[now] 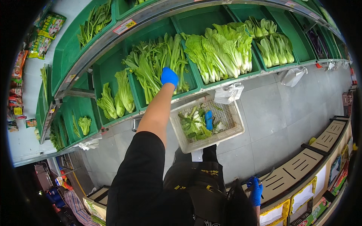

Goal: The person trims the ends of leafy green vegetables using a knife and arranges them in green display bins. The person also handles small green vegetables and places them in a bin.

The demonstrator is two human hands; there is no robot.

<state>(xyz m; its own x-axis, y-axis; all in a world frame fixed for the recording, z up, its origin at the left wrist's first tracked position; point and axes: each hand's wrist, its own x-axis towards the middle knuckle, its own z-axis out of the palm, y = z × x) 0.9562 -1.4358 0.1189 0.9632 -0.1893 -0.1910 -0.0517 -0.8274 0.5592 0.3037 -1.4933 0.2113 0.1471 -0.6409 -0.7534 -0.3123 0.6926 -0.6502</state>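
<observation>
My left hand (169,77), in a blue glove, reaches onto the flowering leafy greens (152,62) in a green tray at the centre left. Its fingers are hidden among the stems, so a hold on them cannot be made out. At the lower right, my right hand (256,189), also in a blue glove, is closed around a tool with a thin, curved metal blade (268,174). A pale plastic crate (208,143) below the trays holds leaf trimmings (195,125) and a blue item (208,120).
Lettuce-like greens (223,53) and bok choy (274,49) lie in trays to the right, small lettuces (124,93) to the left. White plastic bags (229,93) hang from the shelf's front edge. An upper metal shelf rail (152,18) arches above. A slotted beige counter (299,162) stands at the right.
</observation>
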